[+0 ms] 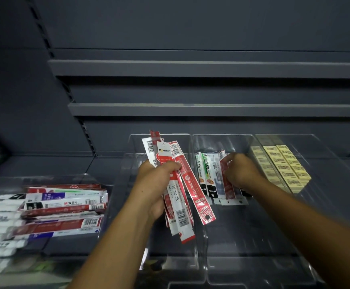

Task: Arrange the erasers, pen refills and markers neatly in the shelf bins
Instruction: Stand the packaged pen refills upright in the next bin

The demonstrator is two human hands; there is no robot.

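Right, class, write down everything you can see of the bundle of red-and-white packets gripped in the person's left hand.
The bundle of long, narrow red-and-white plastic packets is fanned out, upper ends leaning left, lower ends nearer the camera. The glossy film shows barcodes, print and a punched hang hole. The left hand grips it mid-length, fingers curled round it, over a clear plastic bin.

We're facing a dark grey-blue metal shelving unit. There's a flat back panel up top, then an upper shelf and a lower shelf below it, each with a paler front lip. A slotted upright slants down the left side. The bottom deck is the same dark colour. Lighting's pretty dim overall.
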